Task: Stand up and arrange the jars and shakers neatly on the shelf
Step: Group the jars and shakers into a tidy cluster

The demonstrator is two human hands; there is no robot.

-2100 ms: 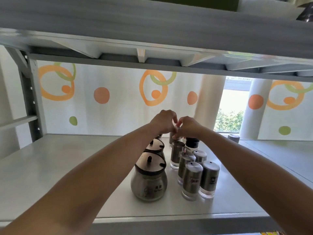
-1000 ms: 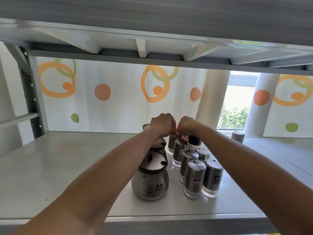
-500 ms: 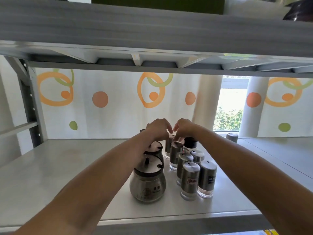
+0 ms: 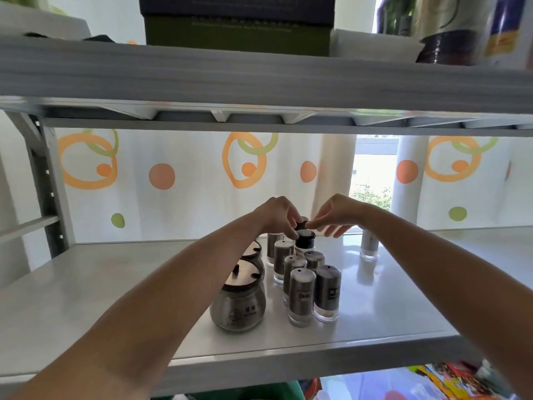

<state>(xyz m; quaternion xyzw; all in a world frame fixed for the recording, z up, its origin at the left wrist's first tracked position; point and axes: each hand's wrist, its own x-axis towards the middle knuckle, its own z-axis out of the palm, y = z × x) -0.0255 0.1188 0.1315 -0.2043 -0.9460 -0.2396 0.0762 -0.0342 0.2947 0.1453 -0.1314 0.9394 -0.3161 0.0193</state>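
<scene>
On the grey shelf (image 4: 115, 284) two round steel jars (image 4: 238, 307) stand one behind the other, left of two rows of several steel shakers (image 4: 301, 295). At the back of the rows stands a black-capped bottle (image 4: 305, 241). My left hand (image 4: 278, 215) curls its fingers round that cap from the left. My right hand (image 4: 336, 215) pinches a small black flap on top of the cap, its other fingers spread. One more shaker (image 4: 369, 246) stands alone, further right and back.
The upper shelf board (image 4: 259, 76) hangs low overhead, carrying boxes (image 4: 236, 24) and a dark jar (image 4: 450, 50). A steel upright (image 4: 43, 183) stands at the left. A patterned curtain closes the back. Colourful packs (image 4: 461, 379) lie below the shelf.
My hands have drawn slightly apart over the black cap, and my right hand's fingers have spread out. The view has tilted up, so the upper shelf's contents show.
</scene>
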